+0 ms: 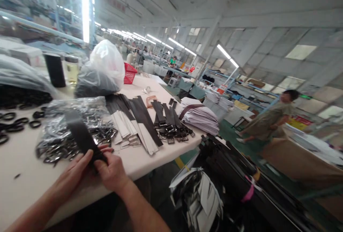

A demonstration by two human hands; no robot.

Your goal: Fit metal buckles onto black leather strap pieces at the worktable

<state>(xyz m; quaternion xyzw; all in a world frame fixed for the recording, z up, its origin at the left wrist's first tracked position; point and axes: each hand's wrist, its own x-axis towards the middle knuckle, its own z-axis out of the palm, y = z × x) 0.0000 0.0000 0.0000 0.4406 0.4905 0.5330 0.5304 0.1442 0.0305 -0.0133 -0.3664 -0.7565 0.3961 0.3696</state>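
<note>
Both my hands grip one dark strap [79,130] above the front edge of the pale table [24,189]. My left hand [77,171] pinches its lower part from the left, thumb on top. My right hand [111,169] is closed on its near end, where the strap looks doubled over; the fingers hide what is there. Behind the strap lies a clear plastic bag [53,117] of metal buckles. To the right are dark and white strips [124,124], then several finished-looking straps with buckles [170,121].
A tied white bag [104,64], a red basket [130,73], a jar [71,69] and a black cylinder [55,69] stand farther back. Black rings [16,123] lie at left. A sack of strips [199,200] and black strap bundles [241,178] fill the lower right. A person [273,117] walks beyond.
</note>
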